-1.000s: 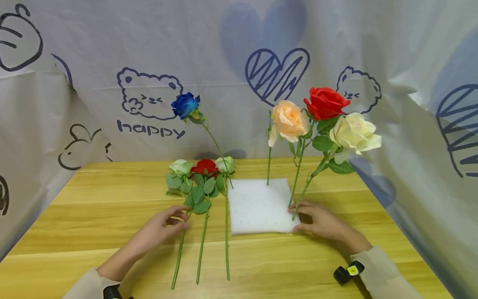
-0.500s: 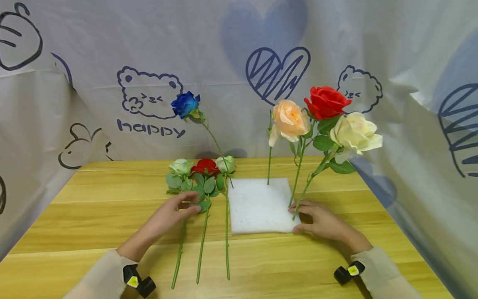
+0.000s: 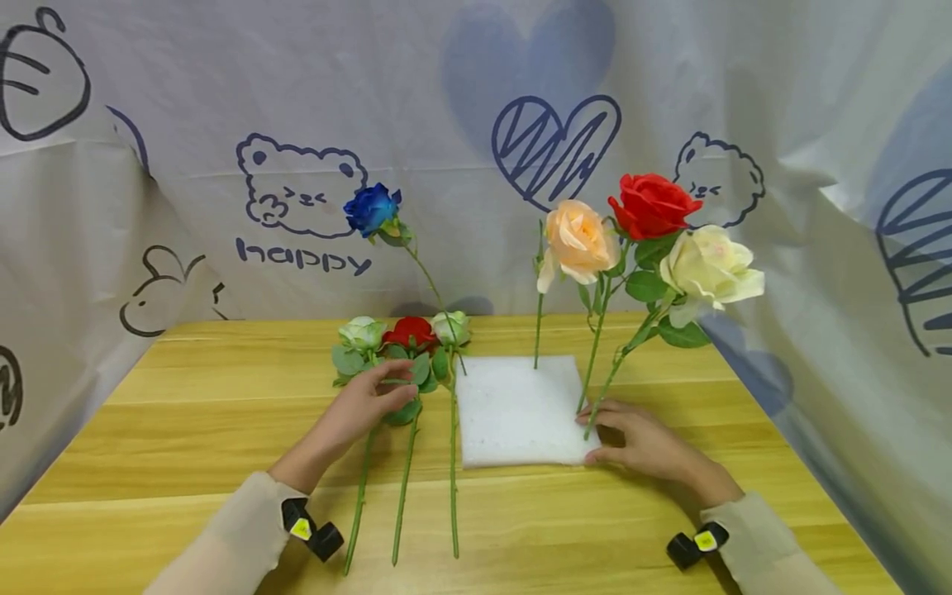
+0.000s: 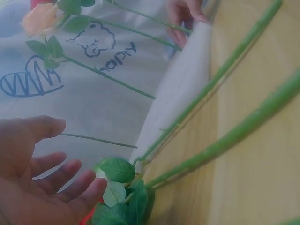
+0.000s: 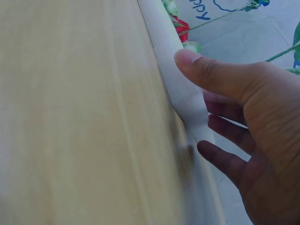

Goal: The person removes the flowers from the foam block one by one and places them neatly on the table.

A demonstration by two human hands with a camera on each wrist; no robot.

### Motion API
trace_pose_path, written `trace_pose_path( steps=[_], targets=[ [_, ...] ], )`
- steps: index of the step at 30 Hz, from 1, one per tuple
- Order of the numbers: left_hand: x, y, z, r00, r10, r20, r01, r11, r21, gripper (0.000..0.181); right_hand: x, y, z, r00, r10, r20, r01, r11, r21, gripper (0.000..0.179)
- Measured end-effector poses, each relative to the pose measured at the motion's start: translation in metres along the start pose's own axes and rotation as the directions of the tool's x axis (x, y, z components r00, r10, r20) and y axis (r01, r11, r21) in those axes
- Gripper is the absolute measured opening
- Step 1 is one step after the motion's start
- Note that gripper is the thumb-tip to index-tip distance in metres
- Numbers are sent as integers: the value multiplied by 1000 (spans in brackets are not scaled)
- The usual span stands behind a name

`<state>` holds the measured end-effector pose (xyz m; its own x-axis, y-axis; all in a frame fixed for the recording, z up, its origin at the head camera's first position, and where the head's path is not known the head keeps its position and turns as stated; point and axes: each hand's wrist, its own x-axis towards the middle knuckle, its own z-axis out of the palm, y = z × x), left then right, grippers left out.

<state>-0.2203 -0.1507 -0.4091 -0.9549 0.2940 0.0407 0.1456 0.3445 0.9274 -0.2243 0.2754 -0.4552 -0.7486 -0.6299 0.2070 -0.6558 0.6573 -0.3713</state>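
Observation:
My left hand [image 3: 363, 406] hovers over the leaves of the roses lying on the table, its fingers spread and loosely bent, holding nothing. Nearest to it are a pale green rose [image 3: 362, 333] and a red rose [image 3: 409, 333]; another pale green rose [image 3: 449, 329] lies to their right. My right hand [image 3: 645, 445] holds the near right corner of a white foam block [image 3: 521, 413], with the thumb on its near side and fingers along its right side. In the foam stand a blue rose [image 3: 372, 209], a peach rose [image 3: 580, 237], a red rose [image 3: 654, 205] and a cream rose [image 3: 710, 264].
A green stem [image 3: 539, 322] rises at the foam's back edge. Bare stems of the lying roses point toward the front of the wooden table [image 3: 558, 529]. A white cloth [image 3: 416, 124] with drawings hangs behind and at the sides.
My left hand has moved right and away from me, from the left rose's stem to above the leaves near the red rose. My right hand and the foam have stayed put.

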Motion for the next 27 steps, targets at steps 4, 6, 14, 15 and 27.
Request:
trace_pose_path(
  steps=[4, 6, 14, 15, 27],
  targets=[
    [10, 0, 5, 1000, 15, -16, -16, 999, -30, 51, 0, 0, 0, 1000, 8, 8, -8, 1000, 6, 57],
    [14, 0, 8, 999, 26, -25, -26, 999, -33, 51, 0, 0, 0, 1000, 8, 8, -8, 1000, 6, 57],
    [33, 5, 22, 999, 21, -49, -24, 998, -63, 52, 0, -2, 0, 1000, 7, -2, -7, 1000, 12, 56],
    [35, 5, 24, 999, 16, -51, -19, 997, -69, 52, -1, -2, 0, 1000, 7, 0, -7, 1000, 11, 56],
    [60, 6, 40, 996, -9, -86, -1, 993, -118, 52, -1, -3, -1, 1000, 16, 4, -16, 1000, 11, 56]
  ],
)
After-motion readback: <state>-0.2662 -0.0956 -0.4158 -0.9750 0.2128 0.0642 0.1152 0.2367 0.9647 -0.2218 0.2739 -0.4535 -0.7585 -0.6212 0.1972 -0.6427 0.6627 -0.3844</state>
